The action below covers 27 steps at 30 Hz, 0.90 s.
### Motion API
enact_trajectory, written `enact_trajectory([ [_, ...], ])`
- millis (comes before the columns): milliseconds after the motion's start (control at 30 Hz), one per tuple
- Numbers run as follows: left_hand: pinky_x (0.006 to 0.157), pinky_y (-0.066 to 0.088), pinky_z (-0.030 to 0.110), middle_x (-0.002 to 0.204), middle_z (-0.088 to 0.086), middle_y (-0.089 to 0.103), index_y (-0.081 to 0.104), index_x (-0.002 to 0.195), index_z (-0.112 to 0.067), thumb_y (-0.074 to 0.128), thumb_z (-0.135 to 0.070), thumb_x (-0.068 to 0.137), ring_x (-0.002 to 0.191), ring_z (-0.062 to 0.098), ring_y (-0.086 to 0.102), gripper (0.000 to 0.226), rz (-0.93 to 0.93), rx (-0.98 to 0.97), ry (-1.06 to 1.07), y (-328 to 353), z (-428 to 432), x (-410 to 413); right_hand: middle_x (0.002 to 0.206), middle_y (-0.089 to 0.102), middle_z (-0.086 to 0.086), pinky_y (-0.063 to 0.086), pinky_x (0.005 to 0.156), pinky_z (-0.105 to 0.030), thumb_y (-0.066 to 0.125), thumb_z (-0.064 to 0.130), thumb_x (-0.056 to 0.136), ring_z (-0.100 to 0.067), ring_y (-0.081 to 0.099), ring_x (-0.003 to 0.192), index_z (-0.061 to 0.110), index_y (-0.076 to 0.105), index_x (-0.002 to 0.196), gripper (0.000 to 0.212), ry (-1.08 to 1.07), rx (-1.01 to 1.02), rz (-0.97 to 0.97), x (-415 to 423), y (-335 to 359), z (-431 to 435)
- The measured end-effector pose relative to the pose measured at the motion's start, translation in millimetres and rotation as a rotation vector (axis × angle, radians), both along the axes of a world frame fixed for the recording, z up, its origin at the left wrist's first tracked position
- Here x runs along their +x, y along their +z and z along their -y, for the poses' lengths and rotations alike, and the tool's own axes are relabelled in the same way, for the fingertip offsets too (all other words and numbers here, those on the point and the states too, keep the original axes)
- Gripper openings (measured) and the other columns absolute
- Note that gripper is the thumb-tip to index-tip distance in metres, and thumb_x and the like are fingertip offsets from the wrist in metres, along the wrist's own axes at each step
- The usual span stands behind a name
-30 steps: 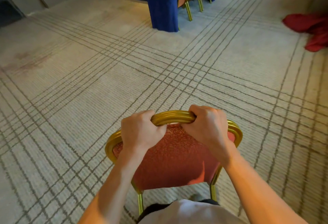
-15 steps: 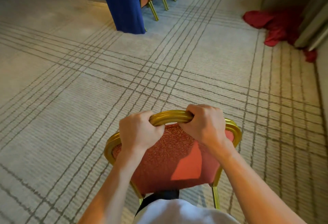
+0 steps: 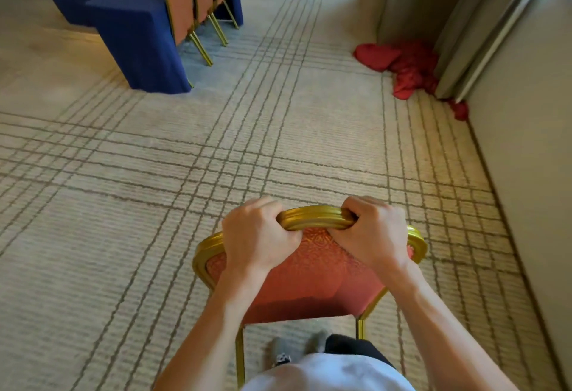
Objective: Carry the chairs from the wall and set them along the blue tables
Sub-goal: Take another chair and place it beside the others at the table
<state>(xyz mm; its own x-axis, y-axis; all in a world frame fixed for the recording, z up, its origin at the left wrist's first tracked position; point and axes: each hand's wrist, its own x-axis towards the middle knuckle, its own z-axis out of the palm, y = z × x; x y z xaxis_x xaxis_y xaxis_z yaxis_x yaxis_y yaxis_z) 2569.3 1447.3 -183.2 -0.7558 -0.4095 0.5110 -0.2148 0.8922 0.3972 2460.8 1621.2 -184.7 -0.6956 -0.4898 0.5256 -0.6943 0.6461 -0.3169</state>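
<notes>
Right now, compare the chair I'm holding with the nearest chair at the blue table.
The held chair is gripped by the left hand and right hand; the table chair is untouched. The held chair is over open carpet; the table chair stands against the blue table. Both: gold frames, reddish backs.

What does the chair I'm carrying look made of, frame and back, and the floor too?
Gold chair frame: likely painted or plated metal; glossy ridged tube with bright highlights. Orange-red chair back: woven fabric, matte, with a patterned weave, probably padded. Beige floor: carpet, ribbed pile with grey lines.
</notes>
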Motion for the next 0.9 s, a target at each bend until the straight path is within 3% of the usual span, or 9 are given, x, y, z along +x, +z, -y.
enact_trajectory([
  [133,0.049,0.011,0.021,0.057,-0.011,0.034,0.038,0.053,-0.024,0.064,-0.034,0.062,0.054,0.011,0.034,0.03,-0.044,-0.027,-0.027,-1,33,-53,0.053,0.052,0.008,0.039,0.045,-0.027,0.086,0.03,0.06,-0.017,0.054,0.051,0.019,0.053,0.057,0.035,-0.004,-0.026,-0.024,-50,1,29],
  [267,0.05,0.008,0.02,0.057,-0.013,0.027,0.027,0.055,-0.027,0.067,-0.029,0.06,0.053,0.009,0.026,0.04,-0.085,-0.055,-0.036,-3,66,-117,0.054,0.051,0.01,0.037,0.045,-0.025,0.076,0.029,0.064,-0.013,0.051,0.053,0.021,0.053,0.057,0.026,0.022,-0.057,-0.046,-114,-7,61],
  [333,0.05,0.01,0.022,0.056,-0.012,0.03,0.029,0.055,-0.026,0.069,-0.03,0.059,0.054,0.009,0.029,0.04,-0.071,-0.069,-0.037,-7,81,-155,0.054,0.051,0.011,0.033,0.048,-0.023,0.076,0.031,0.064,-0.012,0.051,0.054,0.021,0.053,0.057,0.027,0.007,-0.07,-0.062,-152,-13,76],
  [467,0.051,0.014,0.024,0.058,-0.014,0.031,0.031,0.057,-0.029,0.072,-0.034,0.062,0.057,0.006,0.031,0.041,-0.014,-0.051,-0.011,-7,111,-228,0.056,0.056,0.009,0.044,0.05,-0.028,0.082,0.033,0.063,-0.016,0.057,0.055,0.02,0.06,0.059,0.026,0.028,-0.083,-0.017,-229,-20,111],
  [633,0.049,0.014,0.025,0.055,-0.011,0.036,0.035,0.052,-0.022,0.076,-0.034,0.065,0.054,0.008,0.033,0.044,0.033,-0.043,0.043,-7,144,-292,0.055,0.054,0.008,0.043,0.049,-0.03,0.083,0.035,0.064,-0.017,0.056,0.055,0.02,0.056,0.057,0.032,0.084,-0.073,0.015,-302,-17,149],
  [767,0.05,0.011,0.017,0.057,-0.013,0.031,0.035,0.052,-0.022,0.076,-0.032,0.065,0.056,0.007,0.031,0.044,0.027,-0.047,0.06,-1,167,-336,0.056,0.056,0.008,0.044,0.049,-0.03,0.081,0.033,0.064,-0.017,0.057,0.055,0.02,0.058,0.058,0.027,0.134,-0.069,0.022,-351,-12,173],
  [900,0.051,0.011,0.019,0.058,-0.014,0.033,0.034,0.054,-0.028,0.076,-0.03,0.066,0.059,0.006,0.031,0.043,-0.004,-0.06,0.049,-4,194,-378,0.056,0.055,0.008,0.045,0.049,-0.031,0.079,0.031,0.066,-0.016,0.056,0.056,0.02,0.057,0.058,0.026,0.153,-0.074,0.026,-393,-16,200],
])
